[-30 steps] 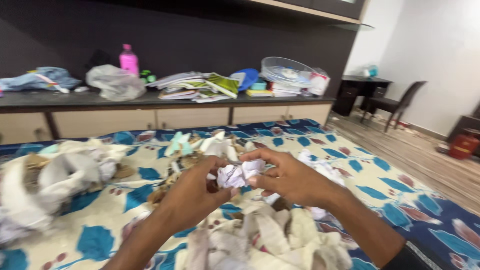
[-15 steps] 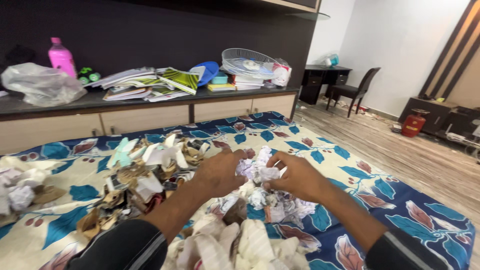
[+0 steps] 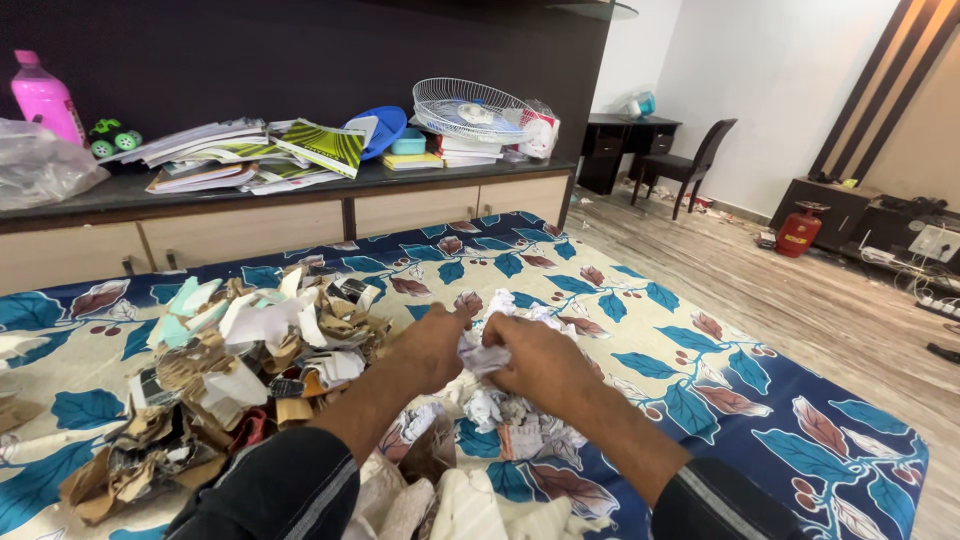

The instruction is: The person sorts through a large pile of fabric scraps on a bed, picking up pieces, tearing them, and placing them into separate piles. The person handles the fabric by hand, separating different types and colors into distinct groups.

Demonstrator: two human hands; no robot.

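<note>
We held one crumpled white paper ball (image 3: 478, 355) between our left hand (image 3: 432, 347) and right hand (image 3: 530, 362), fingers of both closed on it, pressing it tighter. It sat just above the crumpled-paper pile (image 3: 510, 415) on the bed (image 3: 700, 380), with torn scraps (image 3: 240, 370) heaped apart at left.

A bed sheet (image 3: 700, 400) with blue leaves on cream covers the bed. Behind it a long dark counter (image 3: 300, 185) carries a pink bottle (image 3: 42, 95), a small green toy car (image 3: 112, 137), a clear plastic bag (image 3: 40, 165), a heap of books and magazines (image 3: 250, 160), a blue plate (image 3: 380, 128) and a white wire fan guard (image 3: 470, 105). Further right a dark chair (image 3: 690, 165) stands at a dark desk (image 3: 625, 140), and a small red gas cylinder (image 3: 797, 230) stands on the wooden floor (image 3: 800, 300).
</note>
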